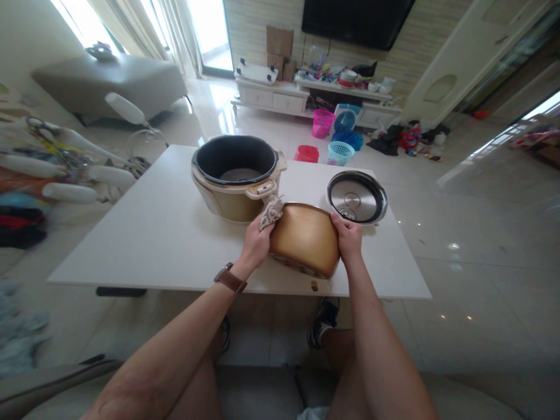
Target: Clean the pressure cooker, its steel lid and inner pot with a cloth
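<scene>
A gold inner pot (pixel 306 236) is tilted over the near part of the white table, its outer wall toward me. On its left rim my left hand (pixel 257 242) is closed around a patterned cloth (pixel 272 213), pressed against the pot. The fingers of my right hand (pixel 349 238) grip the pot's right side. Behind and to the left stands the pressure cooker body (pixel 236 195), its dark cavity uncovered. To the right of the pot the round metal lid (pixel 357 198) lies with its inner side up. The pot's inside is hidden from me.
The white table (pixel 144 233) has its front edge close to my knees. A small brown scrap (pixel 314 286) lies at that edge. Beyond the table are a red stool (pixel 307 154) and a light-blue basket (pixel 340 153). White padded exercise equipment (pixel 70 192) stands at the left.
</scene>
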Action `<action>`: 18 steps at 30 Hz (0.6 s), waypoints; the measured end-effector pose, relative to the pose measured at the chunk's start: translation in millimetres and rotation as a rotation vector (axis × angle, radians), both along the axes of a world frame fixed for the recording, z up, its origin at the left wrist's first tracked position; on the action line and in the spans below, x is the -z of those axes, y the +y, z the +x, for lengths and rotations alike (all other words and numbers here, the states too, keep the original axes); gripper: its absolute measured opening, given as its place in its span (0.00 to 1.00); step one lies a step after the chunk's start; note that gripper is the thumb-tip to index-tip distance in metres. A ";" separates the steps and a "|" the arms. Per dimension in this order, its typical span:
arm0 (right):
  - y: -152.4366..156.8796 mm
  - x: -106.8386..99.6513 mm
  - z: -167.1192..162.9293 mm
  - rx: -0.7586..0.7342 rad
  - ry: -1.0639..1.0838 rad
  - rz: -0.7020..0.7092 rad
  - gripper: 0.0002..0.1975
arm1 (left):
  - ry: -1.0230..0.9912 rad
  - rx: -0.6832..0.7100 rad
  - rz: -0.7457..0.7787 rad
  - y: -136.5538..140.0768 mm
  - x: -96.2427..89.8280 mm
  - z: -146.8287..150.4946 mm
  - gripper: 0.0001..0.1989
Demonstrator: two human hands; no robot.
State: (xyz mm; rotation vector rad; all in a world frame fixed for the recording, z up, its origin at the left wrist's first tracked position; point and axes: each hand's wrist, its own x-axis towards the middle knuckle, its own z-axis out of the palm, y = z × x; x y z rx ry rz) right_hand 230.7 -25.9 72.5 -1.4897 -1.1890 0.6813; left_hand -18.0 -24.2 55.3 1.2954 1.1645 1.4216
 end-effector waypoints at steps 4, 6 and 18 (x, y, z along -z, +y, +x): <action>-1.6 -1.6 -3.4 0.017 0.020 -0.010 0.36 | 0.126 0.043 0.181 -6.6 -5.9 -2.2 0.22; -2.6 -1.5 -4.0 0.021 0.021 -0.011 0.36 | 0.131 0.050 0.176 -5.3 -5.7 -2.9 0.22; -3.1 5.2 -2.5 0.058 0.062 -0.007 0.36 | -0.137 0.041 -0.083 20.4 8.7 -1.3 0.21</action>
